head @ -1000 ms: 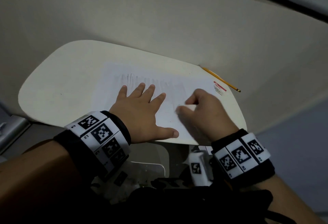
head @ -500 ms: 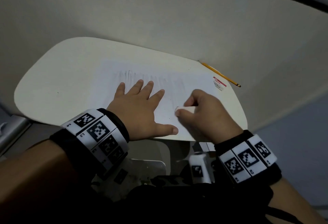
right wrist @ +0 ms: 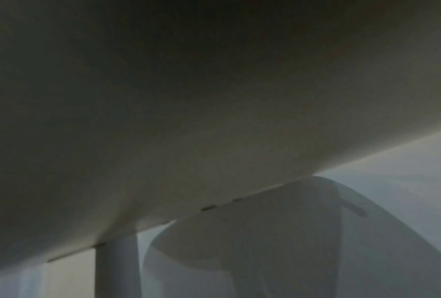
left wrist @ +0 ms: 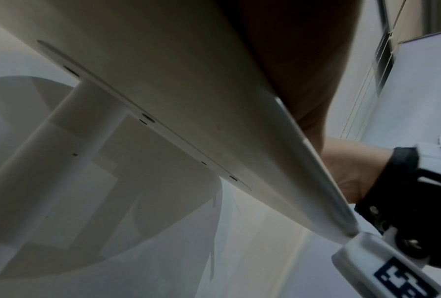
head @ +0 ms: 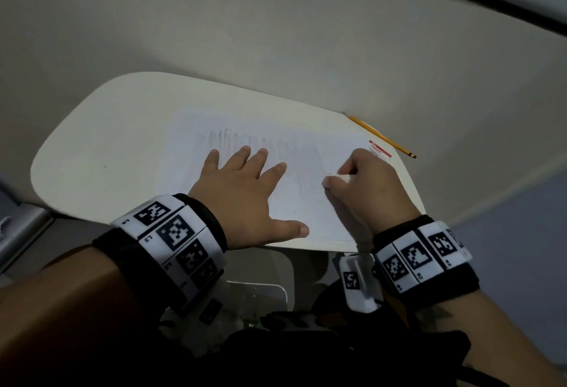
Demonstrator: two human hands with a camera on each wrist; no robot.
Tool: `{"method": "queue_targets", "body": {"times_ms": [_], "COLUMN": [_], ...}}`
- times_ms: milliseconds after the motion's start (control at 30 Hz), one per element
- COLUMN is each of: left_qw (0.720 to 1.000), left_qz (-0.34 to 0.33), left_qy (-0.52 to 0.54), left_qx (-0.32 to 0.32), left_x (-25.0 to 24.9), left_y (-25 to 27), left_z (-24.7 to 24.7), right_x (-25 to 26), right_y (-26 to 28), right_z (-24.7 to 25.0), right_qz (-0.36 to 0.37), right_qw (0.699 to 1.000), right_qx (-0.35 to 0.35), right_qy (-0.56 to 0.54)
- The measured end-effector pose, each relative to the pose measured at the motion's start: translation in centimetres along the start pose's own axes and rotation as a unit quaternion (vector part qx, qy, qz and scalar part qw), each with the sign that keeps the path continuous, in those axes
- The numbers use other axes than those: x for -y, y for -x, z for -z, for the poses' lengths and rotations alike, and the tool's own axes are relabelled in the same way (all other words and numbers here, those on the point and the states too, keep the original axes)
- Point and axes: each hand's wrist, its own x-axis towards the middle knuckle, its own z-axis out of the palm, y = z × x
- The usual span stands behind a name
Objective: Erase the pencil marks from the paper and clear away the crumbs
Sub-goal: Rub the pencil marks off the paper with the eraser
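At the near edge of a pale tabletop (head: pixel 92 153), a left hand (head: pixel 245 199) lies flat with fingers spread, pinning a sheet of paper (head: pixel 306 202), while the right hand (head: pixel 365 187) pinches a white eraser (head: pixel 342 178) against the page. Faint grey pencil marks (head: pixel 245 138) beyond the fingers suggest the erasing is unfinished; crumbs are too small to make out. Farther off lie an eraser wrapper (head: pixel 379 150) and a yellow pencil (head: pixel 382 135).
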Motion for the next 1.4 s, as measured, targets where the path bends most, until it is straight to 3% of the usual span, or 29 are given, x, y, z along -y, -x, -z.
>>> {"method": "queue_targets", "body": {"times_ms": [67, 200, 433, 600, 833, 1033, 1233, 1400], "left_qw": [1.0, 1.0, 1.0, 1.0, 1.0, 1.0, 1.0, 1.0], "left_qz": [0.0, -0.002, -0.003, -0.002, -0.002, 0.001, 0.002, -0.001], "left_qy": [0.002, 0.005, 0.001, 0.001, 0.002, 0.003, 0.009, 0.002], "left_qx": [0.0, 0.0, 0.006, 0.001, 0.001, 0.0, 0.004, 0.0], "left_x": [0.0, 0.0, 0.1, 0.0, 0.1, 0.1, 0.1, 0.2], "left_y": [0.0, 0.0, 0.1, 0.1, 0.0, 0.0, 0.0, -0.1], "left_z": [0.0, 0.1, 0.2, 0.1, 0.0, -0.1, 0.0, 0.0], "right_x": [0.3, 2.6, 0.7, 3.3, 0.6, 2.8, 0.3, 2.0], "right_y": [-0.2, 1.6, -0.1, 2.4, 0.5, 2.8, 1.0, 2.5], "right_z": [0.0, -1.5, 0.0, -1.3, 0.4, -1.1, 0.9, -0.1], "right_qz": [-0.002, 0.058, -0.011, 0.052, -0.036, 0.01, -0.05, 0.006], "right_qw": [1.0, 0.995, 1.0, 0.996, 0.999, 0.999, 0.999, 0.998], "right_qx": [-0.003, 0.071, 0.004, 0.071, 0.018, 0.053, 0.014, 0.058], "right_qy": [-0.003, -0.031, 0.013, -0.012, 0.006, 0.003, 0.008, -0.026]}}
